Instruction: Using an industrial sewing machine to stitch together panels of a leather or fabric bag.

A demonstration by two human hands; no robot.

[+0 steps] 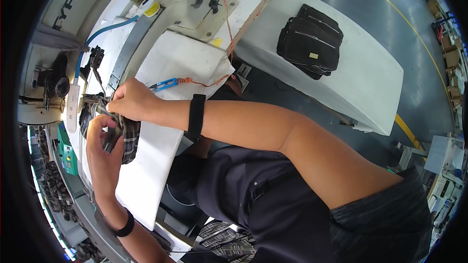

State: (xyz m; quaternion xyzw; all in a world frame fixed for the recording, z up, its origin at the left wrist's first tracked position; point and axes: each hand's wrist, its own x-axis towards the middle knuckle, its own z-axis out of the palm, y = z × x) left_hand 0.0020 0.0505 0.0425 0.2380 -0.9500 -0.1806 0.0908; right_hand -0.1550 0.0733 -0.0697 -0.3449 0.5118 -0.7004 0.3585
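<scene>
A dark plaid fabric piece (130,139) lies bunched at the sewing machine's needle area, on the left of the head view. My right hand (130,101) pinches its upper edge close to the presser foot area. Just below, my left hand (103,146) curls its fingers and thumb around a folded part of the same fabric. The fingertips of both hands are partly hidden by cloth and knuckles. Blue thread snips (165,84) on an orange cord lie on the white table beyond my right wrist.
The sewing machine (46,75) stands at the left, with a blue hose (109,28) beside it. A yellow-labelled spool (149,7) sits at the back. On a white side table (375,68) rests a black bag (311,40). More plaid fabric (226,241) lies near my lap.
</scene>
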